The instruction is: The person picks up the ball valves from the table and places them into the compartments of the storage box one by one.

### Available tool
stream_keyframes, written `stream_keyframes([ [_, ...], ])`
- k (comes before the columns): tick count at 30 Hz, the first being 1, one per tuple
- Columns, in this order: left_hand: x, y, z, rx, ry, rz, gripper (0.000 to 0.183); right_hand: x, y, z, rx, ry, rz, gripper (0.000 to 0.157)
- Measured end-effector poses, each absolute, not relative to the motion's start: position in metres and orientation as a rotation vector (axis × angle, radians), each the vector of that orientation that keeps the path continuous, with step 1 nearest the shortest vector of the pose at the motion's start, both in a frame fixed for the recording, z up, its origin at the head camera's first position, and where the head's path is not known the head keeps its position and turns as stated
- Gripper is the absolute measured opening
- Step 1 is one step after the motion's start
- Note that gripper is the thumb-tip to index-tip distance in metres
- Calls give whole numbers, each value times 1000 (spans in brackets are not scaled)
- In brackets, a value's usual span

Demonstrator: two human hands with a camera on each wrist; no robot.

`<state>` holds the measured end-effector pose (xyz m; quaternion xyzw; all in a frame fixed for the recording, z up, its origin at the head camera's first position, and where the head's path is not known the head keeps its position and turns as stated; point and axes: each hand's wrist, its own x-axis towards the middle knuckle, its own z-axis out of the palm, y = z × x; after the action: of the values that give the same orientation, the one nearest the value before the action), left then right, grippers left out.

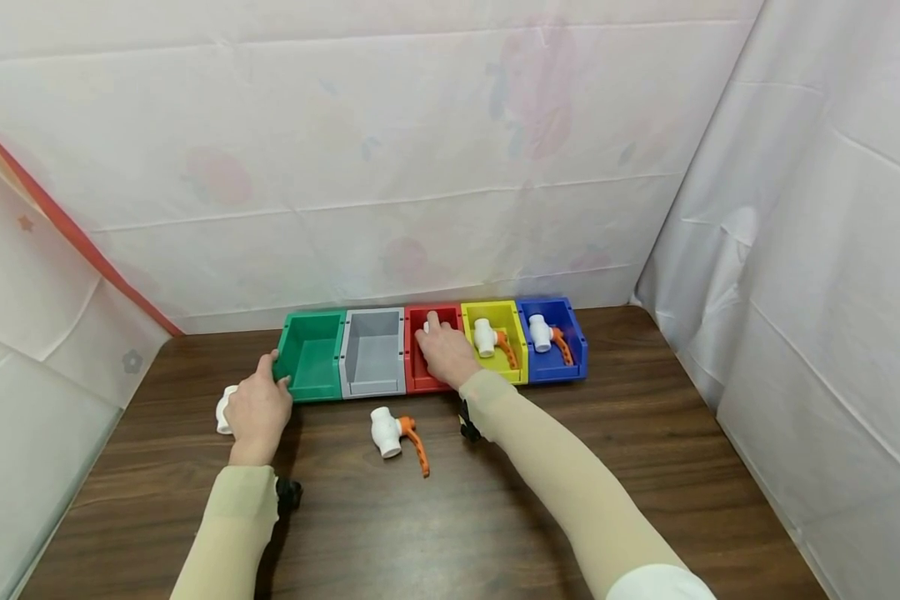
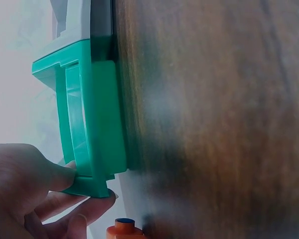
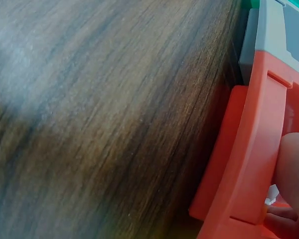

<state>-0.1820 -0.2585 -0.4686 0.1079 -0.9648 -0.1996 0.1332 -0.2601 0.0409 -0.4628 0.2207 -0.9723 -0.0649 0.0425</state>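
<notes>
My left hand pinches the left side wall of the green bin, thumb on the inside and fingers outside. Just left of that hand, partly behind it, lies a white ball valve; its orange handle shows in the left wrist view. My right hand reaches down into the red bin, fingers round another white ball valve that is mostly hidden by the hand. One more white ball valve with an orange lever lies on the table between my forearms.
The bins stand in a row along the back of the brown wood table. A grey bin sits between green and red. The yellow bin and blue bin each contain a ball valve. White sheeting hangs behind and at both sides.
</notes>
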Motion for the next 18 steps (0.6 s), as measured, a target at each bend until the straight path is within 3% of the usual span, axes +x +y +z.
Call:
stream_keyframes([
  [8, -182, -258, -468, 324, -2802, -587, 50, -262, 39, -466, 660, -2977, -226, 28],
  [18, -182, -257, -467, 320, -2804, -580, 50, -261, 40, -468, 621, -2998, -249, 40],
])
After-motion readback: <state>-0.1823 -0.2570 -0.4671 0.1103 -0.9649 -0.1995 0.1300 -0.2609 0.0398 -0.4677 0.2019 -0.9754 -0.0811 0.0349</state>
